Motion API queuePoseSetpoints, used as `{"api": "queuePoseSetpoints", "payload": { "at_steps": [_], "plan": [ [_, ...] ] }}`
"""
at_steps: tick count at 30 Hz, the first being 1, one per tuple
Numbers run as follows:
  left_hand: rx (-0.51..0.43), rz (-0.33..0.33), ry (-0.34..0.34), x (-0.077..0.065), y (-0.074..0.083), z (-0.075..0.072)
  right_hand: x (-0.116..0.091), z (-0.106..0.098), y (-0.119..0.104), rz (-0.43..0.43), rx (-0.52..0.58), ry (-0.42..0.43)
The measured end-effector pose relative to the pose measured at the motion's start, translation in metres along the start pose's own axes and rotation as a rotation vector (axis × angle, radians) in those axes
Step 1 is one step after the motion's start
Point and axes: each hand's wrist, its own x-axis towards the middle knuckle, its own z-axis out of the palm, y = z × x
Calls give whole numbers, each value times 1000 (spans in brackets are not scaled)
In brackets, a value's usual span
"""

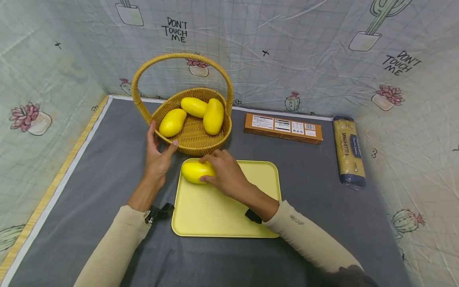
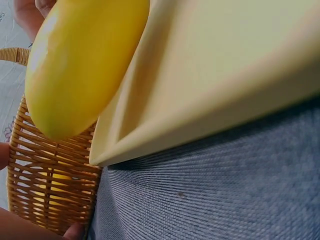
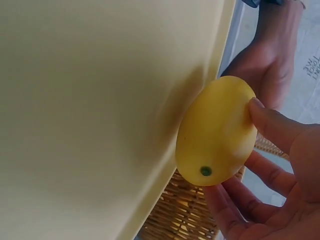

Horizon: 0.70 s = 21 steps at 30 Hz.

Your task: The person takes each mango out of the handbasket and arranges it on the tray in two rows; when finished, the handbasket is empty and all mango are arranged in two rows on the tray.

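Observation:
My right hand grips a yellow mango between thumb and fingers, over the far left corner of the pale yellow tray. In the right wrist view the mango shows a green stem spot. My left hand rests against the near left side of a woven basket, thumb and forefinger spread along its wall. Three mangoes lie inside: a left one, a back one and a right one. The basket's tall handle stands upright.
Behind the tray on the right lies a brown box with printed labels. Farther right is a spaghetti pack. Printed cloth walls border the grey tabletop at the back and sides.

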Motion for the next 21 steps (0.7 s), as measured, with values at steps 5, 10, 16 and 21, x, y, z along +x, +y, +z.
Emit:
{"api": "queuePoseSetpoints", "payload": {
  "at_steps": [5, 10, 16, 21],
  "plan": [
    [-7, 2, -4, 0, -1, 0, 1, 4, -2, -8, -34, -1],
    [-10, 9, -3, 0, 0, 0, 1, 7, -3, -10, -55, 6],
    [-5, 16, -3, 1, 1, 1, -2, 4, -4, -24, -93, 33],
    [-14, 21, -8, 1, 0, 0, -4, -6, -8, -51, -70, 81]
  ]
}}
